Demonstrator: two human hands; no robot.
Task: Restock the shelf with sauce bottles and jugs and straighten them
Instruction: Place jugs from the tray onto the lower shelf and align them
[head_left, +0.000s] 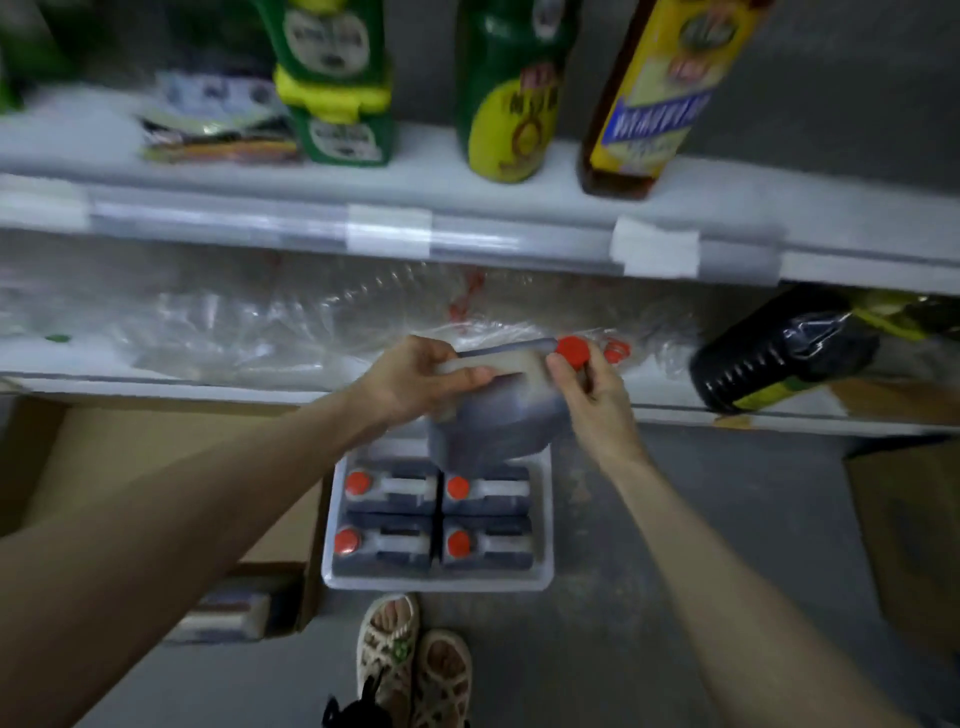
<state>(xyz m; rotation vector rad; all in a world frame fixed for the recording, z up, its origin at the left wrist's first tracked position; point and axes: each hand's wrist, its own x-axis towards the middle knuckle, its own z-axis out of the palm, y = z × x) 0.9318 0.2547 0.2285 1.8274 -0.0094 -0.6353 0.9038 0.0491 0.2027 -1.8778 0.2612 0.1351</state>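
**Jug held in both hands at the shelf edge**

I have the left hand (415, 379) wrapped tight round the pale handle (506, 364) of a dark jug (498, 426), fingers curled over the top. The right hand (592, 395) is narrow, thumb and bent fingers pinching the neck just under the red cap (571, 351). The jug hangs between the hands, at the front lip of the lower shelf (156, 387). Straight below the hands a white tray (543, 574) sits on the floor with four more jugs (389, 491), caps to the left. Beyond the hands lies crumpled clear wrap (260, 322). Right of the right hand a dark bottle (779, 353) lies on its side.
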